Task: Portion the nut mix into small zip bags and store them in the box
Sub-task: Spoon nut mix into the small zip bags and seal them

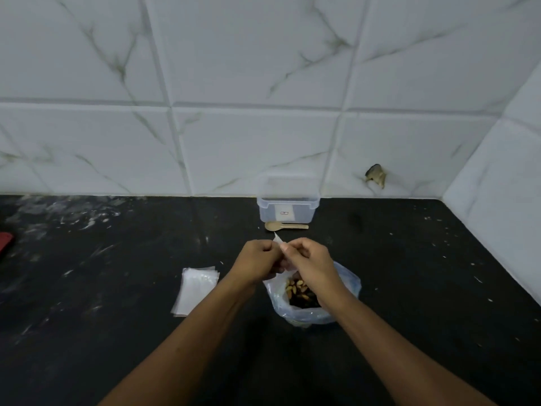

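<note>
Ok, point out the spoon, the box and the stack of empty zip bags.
spoon [286,226], head view, on its handle.
box [288,210], head view, on its front wall.
stack of empty zip bags [195,290], head view, on the top bag.

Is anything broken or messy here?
Yes. The wall tile behind the counter has a chipped, dark hole to the right of the clear box. The black counter is smeared and speckled with white marks. No nuts look spilled.

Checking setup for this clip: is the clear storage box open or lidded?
Open, it seems. The clear storage box against the wall shows a bare rim with no lid on it; whether anything lies inside, I cannot tell.
</note>
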Demonstrator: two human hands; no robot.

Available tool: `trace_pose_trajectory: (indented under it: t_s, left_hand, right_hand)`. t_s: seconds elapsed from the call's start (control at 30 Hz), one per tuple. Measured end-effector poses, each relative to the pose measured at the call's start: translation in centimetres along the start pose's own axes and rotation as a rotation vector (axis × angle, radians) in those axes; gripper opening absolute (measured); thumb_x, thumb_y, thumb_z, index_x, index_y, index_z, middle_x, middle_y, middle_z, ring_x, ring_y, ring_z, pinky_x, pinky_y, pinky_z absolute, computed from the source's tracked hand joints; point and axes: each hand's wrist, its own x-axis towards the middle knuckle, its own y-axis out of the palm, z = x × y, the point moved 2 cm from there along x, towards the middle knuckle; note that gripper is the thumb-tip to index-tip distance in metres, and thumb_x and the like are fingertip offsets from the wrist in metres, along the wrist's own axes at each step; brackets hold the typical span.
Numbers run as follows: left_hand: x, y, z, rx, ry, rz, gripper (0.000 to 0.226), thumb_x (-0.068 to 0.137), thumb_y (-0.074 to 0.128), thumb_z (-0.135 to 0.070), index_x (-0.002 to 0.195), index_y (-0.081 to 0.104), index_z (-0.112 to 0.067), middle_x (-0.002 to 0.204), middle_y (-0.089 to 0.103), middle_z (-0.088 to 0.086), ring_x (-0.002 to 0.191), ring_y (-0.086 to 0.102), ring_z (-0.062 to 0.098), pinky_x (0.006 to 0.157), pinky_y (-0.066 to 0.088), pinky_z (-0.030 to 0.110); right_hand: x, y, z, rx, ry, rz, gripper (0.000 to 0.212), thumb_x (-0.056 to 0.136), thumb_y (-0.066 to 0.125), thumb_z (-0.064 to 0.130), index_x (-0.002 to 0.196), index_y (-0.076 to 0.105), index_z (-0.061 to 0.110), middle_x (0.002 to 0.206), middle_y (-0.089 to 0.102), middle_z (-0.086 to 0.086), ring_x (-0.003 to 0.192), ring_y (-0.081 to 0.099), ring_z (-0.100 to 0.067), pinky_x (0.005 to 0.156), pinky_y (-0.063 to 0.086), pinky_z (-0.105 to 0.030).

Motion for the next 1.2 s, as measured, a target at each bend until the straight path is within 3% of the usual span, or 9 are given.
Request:
trace_pose_trajectory:
  t_s: [0.23,0.33,0.5,0.6,0.73,0.83,0.93,1.03,1.2]
  left_hand:
    - [0.1,1.8,0.1,-0.047,-0.131,0.194,0.027,0.1,0.051,-0.019,0.078,0.066,-0.013,0.067,0.064,0.001,0.06,0.056,0.009,0.063,0.045,0.022]
    - [0.3,1.7,0.0,0.079,-0.106,0.108,0.023,0.094,0.057,-0.016,0.073,0.065,-0.011,0.066,0.061,0.004,0.059,0.055,0.011,0.063,0.045,0.026]
    - [0.1,1.7,-0.4,0.59,0.077,-0.094,0.022,0.084,0.064,-0.025,0.064,0.062,-0.018,0.068,0.065,0.0,0.062,0.057,0.009,0.063,0.051,0.029]
    - [-0.2,1.8,-0.4,0.536,0.192,-0.11,0.01,0.087,0.067,-0.032,0.087,0.063,-0.023,0.084,0.067,-0.006,0.077,0.061,0.005,0.075,0.055,0.031]
    - [-0.3,2.4,0.8,0.391,0.279,0.097,0.088,0.076,0.078,-0.043,0.149,0.031,-0.026,0.148,0.044,-0.004,0.133,0.043,0.012,0.109,0.042,0.037]
    - [-0.3,3.2,1.8,0.439,0.333,0.114,0.115,0.065,0.086,-0.046,0.154,0.017,-0.027,0.156,0.031,-0.009,0.142,0.031,0.01,0.116,0.032,0.037]
    - [-0.5,3.4,1.9,0.347,0.418,0.019,0.086,0.065,0.087,-0.039,0.135,0.038,-0.037,0.129,0.054,-0.017,0.119,0.052,0.0,0.1,0.045,0.021]
    - [-1.0,3.1,2.1,0.241,0.456,-0.007,0.059,0.069,0.086,-0.032,0.117,0.052,-0.039,0.109,0.066,-0.016,0.103,0.062,0.001,0.09,0.053,0.026]
    - [-1.9,2.3,2.0,0.074,0.458,-0.065,0.044,0.076,0.082,-0.025,0.114,0.059,-0.03,0.107,0.068,-0.016,0.102,0.065,0.003,0.083,0.051,0.017]
  right_hand:
    - [0.4,-3.7,-1.1,-0.004,0.183,0.147,0.008,0.09,0.068,0.02,0.09,0.071,0.012,0.085,0.072,-0.006,0.076,0.067,-0.015,0.068,0.056,-0.028]
    - [0.7,-4.9,-1.0,-0.278,0.15,0.078,0.008,0.09,0.065,0.013,0.084,0.069,0.016,0.081,0.072,-0.002,0.073,0.07,-0.011,0.072,0.059,-0.029]
    - [0.3,-5.3,-0.4,-0.544,0.066,-0.019,0.006,0.085,0.065,0.016,0.079,0.065,0.019,0.073,0.068,0.002,0.071,0.067,-0.009,0.071,0.058,-0.031]
    - [0.0,-5.3,0.2,-0.545,0.034,-0.072,0.008,0.083,0.064,0.015,0.076,0.064,0.016,0.069,0.068,0.0,0.067,0.067,-0.011,0.066,0.057,-0.033]
    - [-0.4,-5.4,1.3,-0.534,0.006,-0.101,0.009,0.083,0.062,0.011,0.075,0.063,0.013,0.069,0.066,-0.002,0.065,0.065,-0.013,0.061,0.053,-0.031]
    - [-0.4,-5.0,1.9,-0.516,0.024,-0.063,0.009,0.085,0.062,0.011,0.077,0.063,0.014,0.07,0.068,-0.003,0.064,0.068,-0.013,0.065,0.058,-0.031]
    - [-0.4,-4.5,2.1,-0.487,0.029,-0.016,0.011,0.087,0.062,0.011,0.078,0.062,0.018,0.071,0.067,-0.001,0.061,0.066,-0.01,0.059,0.054,-0.022]
    - [-0.2,-4.5,1.9,-0.464,0.029,0.023,0.008,0.087,0.063,0.015,0.08,0.064,0.018,0.07,0.068,0.0,0.061,0.068,-0.009,0.06,0.058,-0.025]
    - [1.3,-4.4,1.4,-0.372,0.079,0.067,0.031,0.091,0.059,0.045,0.079,0.069,0.018,0.071,0.072,0.002,0.065,0.069,-0.007,0.069,0.058,-0.03]
